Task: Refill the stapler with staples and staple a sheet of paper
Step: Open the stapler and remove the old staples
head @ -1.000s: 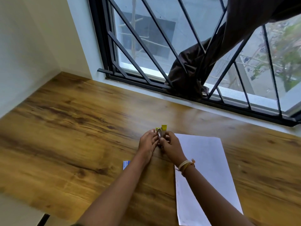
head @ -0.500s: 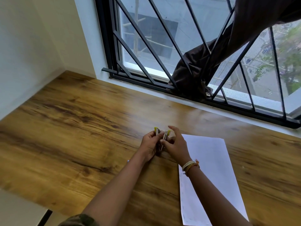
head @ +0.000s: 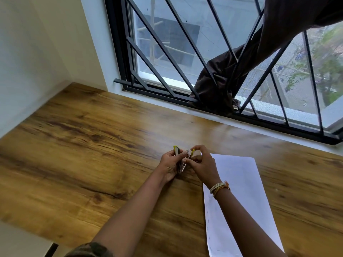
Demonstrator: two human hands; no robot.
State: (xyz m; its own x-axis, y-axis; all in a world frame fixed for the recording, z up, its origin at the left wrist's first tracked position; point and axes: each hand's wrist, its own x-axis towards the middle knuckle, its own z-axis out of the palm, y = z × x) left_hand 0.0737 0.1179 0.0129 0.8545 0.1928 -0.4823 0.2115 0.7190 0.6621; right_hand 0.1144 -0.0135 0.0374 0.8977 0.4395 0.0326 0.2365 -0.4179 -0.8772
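I see the small yellow stapler [head: 182, 158] held up just above the wooden table [head: 83, 154], between both hands, and it looks splayed open: one yellow-tipped arm leans toward the left, the other toward the right, with the metal channel showing between them. My guess is it is held this way so the magazine faces up and is free to take staples. The left hand [head: 169, 164] grips the left arm, fingers curled round it, which steadies the body. The right hand [head: 203, 164] pinches the right yellow tip between thumb and forefinger, the other fingers tucked; I cannot tell whether it also holds a strip of staples. The sheet of paper [head: 239, 197] lies flat on the table just right of the hands, under the right forearm, probably kept close for stapling afterwards. A dark curtain [head: 220, 80] hangs bunched through the window bars [head: 163, 49] behind.
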